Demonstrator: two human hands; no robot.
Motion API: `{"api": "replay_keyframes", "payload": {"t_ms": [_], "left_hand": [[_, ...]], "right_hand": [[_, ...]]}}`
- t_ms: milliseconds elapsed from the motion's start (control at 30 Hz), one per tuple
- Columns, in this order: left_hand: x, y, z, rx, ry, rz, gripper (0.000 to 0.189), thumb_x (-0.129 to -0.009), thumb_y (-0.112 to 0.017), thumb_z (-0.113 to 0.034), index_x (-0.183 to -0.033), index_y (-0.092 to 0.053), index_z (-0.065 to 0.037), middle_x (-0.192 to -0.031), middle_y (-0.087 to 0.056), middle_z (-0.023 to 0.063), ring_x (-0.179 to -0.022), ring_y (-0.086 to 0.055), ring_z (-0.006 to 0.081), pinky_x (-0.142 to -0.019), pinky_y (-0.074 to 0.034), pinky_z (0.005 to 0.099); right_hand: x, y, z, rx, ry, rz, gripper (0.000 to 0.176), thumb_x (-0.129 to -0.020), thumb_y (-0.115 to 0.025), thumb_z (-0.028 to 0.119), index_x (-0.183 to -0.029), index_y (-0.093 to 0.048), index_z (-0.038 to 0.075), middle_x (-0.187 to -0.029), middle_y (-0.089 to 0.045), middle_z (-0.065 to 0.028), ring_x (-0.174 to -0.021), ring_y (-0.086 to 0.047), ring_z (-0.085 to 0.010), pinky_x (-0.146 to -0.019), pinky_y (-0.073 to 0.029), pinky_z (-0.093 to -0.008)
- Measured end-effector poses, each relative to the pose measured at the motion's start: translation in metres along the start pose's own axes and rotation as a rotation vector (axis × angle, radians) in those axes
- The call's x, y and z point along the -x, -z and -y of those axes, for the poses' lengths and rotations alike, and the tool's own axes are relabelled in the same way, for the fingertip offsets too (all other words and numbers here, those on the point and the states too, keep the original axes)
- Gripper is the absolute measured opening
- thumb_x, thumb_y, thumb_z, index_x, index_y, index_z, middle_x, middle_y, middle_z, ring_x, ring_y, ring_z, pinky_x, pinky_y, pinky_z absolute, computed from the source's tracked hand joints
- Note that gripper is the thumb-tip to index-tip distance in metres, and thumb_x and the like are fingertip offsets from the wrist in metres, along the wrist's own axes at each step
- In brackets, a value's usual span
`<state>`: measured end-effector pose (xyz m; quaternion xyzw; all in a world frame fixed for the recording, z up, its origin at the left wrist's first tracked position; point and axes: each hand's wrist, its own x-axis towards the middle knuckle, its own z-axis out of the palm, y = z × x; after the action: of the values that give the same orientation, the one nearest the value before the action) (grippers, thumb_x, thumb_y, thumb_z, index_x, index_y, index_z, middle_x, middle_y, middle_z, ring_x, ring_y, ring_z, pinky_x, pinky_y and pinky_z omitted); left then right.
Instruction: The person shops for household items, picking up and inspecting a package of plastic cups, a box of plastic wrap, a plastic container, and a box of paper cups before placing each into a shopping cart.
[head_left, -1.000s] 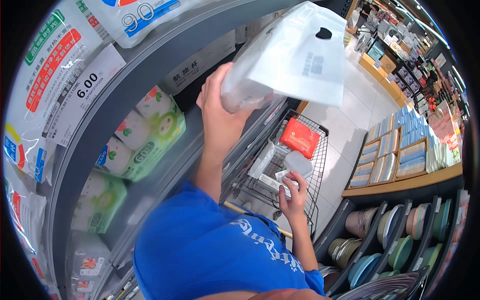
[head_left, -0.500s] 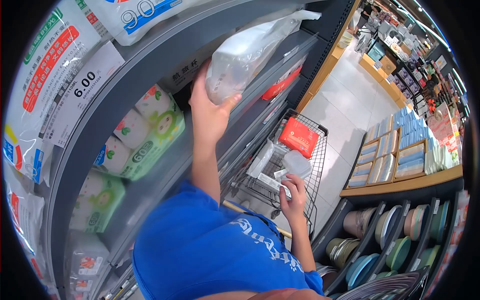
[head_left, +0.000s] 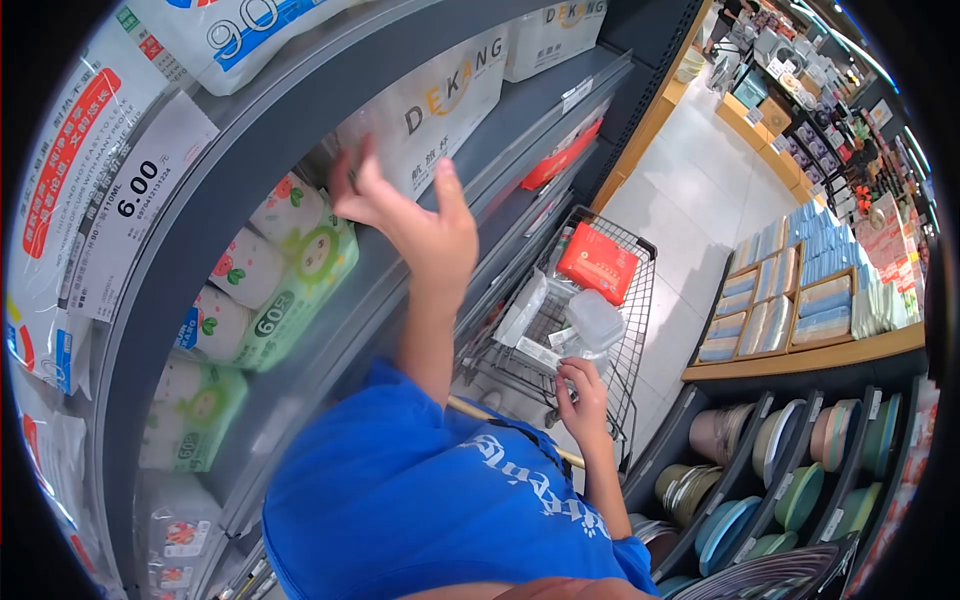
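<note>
One DEKANG travel-cup bag (head_left: 450, 108) faces logo-out, likely for display. Left hand (head_left: 432, 228) at its near end, fingers apart; right hand (head_left: 588, 408) well away from it, can't tell its grip.

The nearer DEKANG bag (head_left: 435, 125) is cloudy white, its lettering dark grey except for an orange E. Printed pack (head_left: 290, 300) reads white with red strawberries and a green lower band; price label (head_left: 150, 195), white with black figures; shirt (head_left: 390, 480), blue with white lettering. Cart (head_left: 640, 345) is black wire grid, its packet (head_left: 597, 262) red; folded cloths (head_left: 738, 305) light blue, beige, white; bowls (head_left: 728, 535) blue, green, pink.
</note>
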<state>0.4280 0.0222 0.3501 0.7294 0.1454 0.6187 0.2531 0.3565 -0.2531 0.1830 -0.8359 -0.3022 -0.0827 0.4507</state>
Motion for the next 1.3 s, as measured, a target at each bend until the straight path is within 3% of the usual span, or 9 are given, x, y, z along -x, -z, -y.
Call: {"api": "replay_keyframes", "payload": {"t_ms": [133,267,400,700,867,967,1033,1233,1300], "left_hand": [[-0.002,0.000,0.009,0.350,0.112,0.435,0.070,-0.089,-0.069,-0.009,-0.149,-0.035,0.002,-0.141,-0.045,0.0245,-0.138,-0.040,0.0338,-0.108,-0.035,0.0414],[-0.007,-0.020,0.024,0.831,0.525,0.300,0.075,-0.090,-0.068,-0.010,-0.153,-0.028,0.001,-0.145,-0.045,0.0216,-0.142,-0.036,0.0323,-0.112,-0.033,0.0420],[-0.019,-0.020,0.023,0.684,0.510,0.116,0.088,-0.090,-0.069,-0.010,-0.156,-0.012,-0.001,-0.154,-0.023,0.0211,-0.146,-0.022,0.0318,-0.116,-0.026,0.0452],[-0.012,-0.019,0.018,0.825,0.456,0.043,0.070,-0.091,-0.061,-0.001,-0.152,-0.026,0.000,-0.151,-0.030,0.0171,-0.140,-0.030,0.0300,-0.114,-0.028,0.0445],[0.012,-0.018,0.018,0.833,0.183,-0.030,0.048,-0.091,-0.062,-0.002,-0.134,-0.043,0.006,-0.137,-0.050,0.0197,-0.118,-0.057,0.0334,-0.098,-0.048,0.0435],[0.057,-0.024,0.019,0.997,-0.143,0.264,0.035,-0.092,-0.060,-0.002,-0.124,-0.052,0.008,-0.118,-0.061,0.0202,-0.104,-0.064,0.0317,-0.090,-0.053,0.0425],[0.097,-0.032,0.026,0.767,-0.092,0.593,0.031,-0.092,-0.055,0.002,-0.123,-0.054,0.007,-0.102,-0.067,0.0205,-0.093,-0.067,0.0292,-0.084,-0.055,0.0385],[0.308,-0.101,0.148,0.447,0.923,1.175,0.035,-0.090,-0.071,-0.012,-0.120,-0.060,0.002,-0.102,-0.070,0.0141,-0.093,-0.068,0.0207,-0.081,-0.054,0.0323],[0.357,-0.093,0.173,0.284,0.874,1.290,0.036,-0.089,-0.072,-0.014,-0.120,-0.061,0.002,-0.103,-0.071,0.0152,-0.095,-0.069,0.0224,-0.082,-0.055,0.0341]], "right_hand": [[0.016,-0.002,-0.014,0.007,-0.119,0.054,0.016,-0.084,-0.068,-0.004,-0.098,-0.065,0.002,-0.101,-0.067,-0.0136,-0.086,-0.068,-0.0325,-0.074,-0.055,-0.0385],[0.020,0.004,-0.014,0.026,-0.186,0.095,0.014,-0.086,-0.068,-0.001,-0.099,-0.065,0.002,-0.100,-0.067,-0.0129,-0.086,-0.068,-0.0321,-0.073,-0.055,-0.0393],[0.027,0.006,-0.015,0.021,-0.270,0.118,0.016,-0.086,-0.068,-0.001,-0.101,-0.065,0.002,-0.100,-0.067,-0.0126,-0.084,-0.068,-0.0309,-0.073,-0.055,-0.0390],[0.106,0.007,-0.082,0.273,-0.660,0.487,0.038,-0.087,-0.072,0.021,-0.120,-0.062,0.006,-0.112,-0.065,-0.0165,-0.097,-0.068,-0.0361,-0.083,-0.054,-0.0461],[0.196,0.008,-0.120,0.320,-0.877,0.604,0.041,-0.090,-0.069,0.027,-0.121,-0.064,0.001,-0.112,-0.068,-0.0231,-0.101,-0.067,-0.0392,-0.087,-0.053,-0.0458],[0.206,0.011,-0.107,0.296,-1.039,0.564,0.037,-0.093,-0.064,0.031,-0.115,-0.067,0.000,-0.106,-0.070,-0.0224,-0.096,-0.069,-0.0379,-0.084,-0.054,-0.0461],[0.223,0.004,-0.106,0.381,-0.941,0.455,0.033,-0.095,-0.061,0.035,-0.106,-0.070,0.005,-0.090,-0.073,-0.0177,-0.084,-0.070,-0.0361,-0.076,-0.054,-0.0473],[0.217,-0.015,-0.110,0.587,-0.924,0.327,0.025,-0.094,-0.062,0.034,-0.092,-0.072,0.011,-0.078,-0.072,-0.0132,-0.071,-0.069,-0.0355,-0.066,-0.053,-0.0483],[0.213,-0.019,-0.108,0.603,-0.963,0.220,0.022,-0.093,-0.062,0.031,-0.090,-0.072,0.011,-0.078,-0.072,-0.0131,-0.071,-0.069,-0.0357,-0.065,-0.052,-0.0483]]}}
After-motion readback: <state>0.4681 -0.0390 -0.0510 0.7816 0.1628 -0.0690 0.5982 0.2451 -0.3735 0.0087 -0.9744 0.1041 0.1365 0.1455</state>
